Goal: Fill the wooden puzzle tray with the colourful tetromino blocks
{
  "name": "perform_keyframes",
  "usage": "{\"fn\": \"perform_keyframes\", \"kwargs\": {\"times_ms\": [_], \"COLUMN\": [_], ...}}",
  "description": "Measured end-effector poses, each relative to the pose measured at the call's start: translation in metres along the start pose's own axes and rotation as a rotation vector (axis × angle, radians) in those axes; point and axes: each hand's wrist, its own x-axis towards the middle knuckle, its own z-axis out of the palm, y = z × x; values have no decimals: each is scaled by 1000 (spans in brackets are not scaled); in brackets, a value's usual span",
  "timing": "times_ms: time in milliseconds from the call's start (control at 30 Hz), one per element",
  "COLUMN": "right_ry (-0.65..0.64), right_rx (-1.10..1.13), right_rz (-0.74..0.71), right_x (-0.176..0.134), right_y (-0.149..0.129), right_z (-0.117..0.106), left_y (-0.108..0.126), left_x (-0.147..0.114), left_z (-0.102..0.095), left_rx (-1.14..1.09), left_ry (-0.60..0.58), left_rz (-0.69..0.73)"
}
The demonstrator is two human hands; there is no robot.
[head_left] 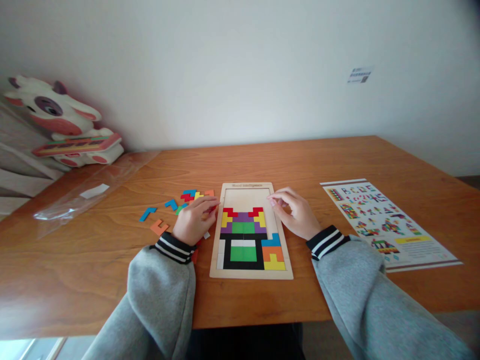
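A wooden puzzle board (pixel 247 194) lies flat on the table, its lower part filled with coloured blocks and its upper part bare wood. Close to the board's left edge is my left hand (pixel 195 219), closed, with the fingertips drawn together; what they hold, if anything, is too small to make out. My right hand (pixel 297 214) is at the right edge, thumb and finger pinched together with nothing visible between them. Loose puzzle pieces lie left of the board, among them a blue piece (pixel 148 214) and an orange piece (pixel 159 227); my left hand partly hides others.
On the right of the wooden table (pixel 300 160) lies a printed pattern sheet (pixel 393 230). A clear plastic bag (pixel 90 195) is at the left, in front of a cow-shaped toy keyboard (pixel 78 145). A white wall (pixel 232 75) rises behind the table.
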Motion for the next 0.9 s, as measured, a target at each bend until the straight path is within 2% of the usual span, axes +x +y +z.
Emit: {"fn": "perform_keyframes", "kwargs": {"times_ms": [67,167,367,467,567,700,900], "right_ry": [-8,-64,-366,-442,-419,-316,-381], "right_rx": [12,83,551,739,797,625,400], "right_rz": [-10,32,309,394,458,479,379], "right_x": [0,1,0,0,3,8,6], "right_y": [-4,-16,-42,-46,-40,-17,15], "right_z": [1,3,14,17,13,-4,-23], "left_y": [12,29,47,50,54,58,53], "left_x": [2,2,-1,0,2,6,5], "left_z": [2,0,-4,-2,1,2,7], "left_rx": [-17,-28,-99,-125,-117,-130,-130], "left_ry": [67,132,-58,-77,-31,32,-105], "left_rz": [37,183,548,660,600,442,447]}}
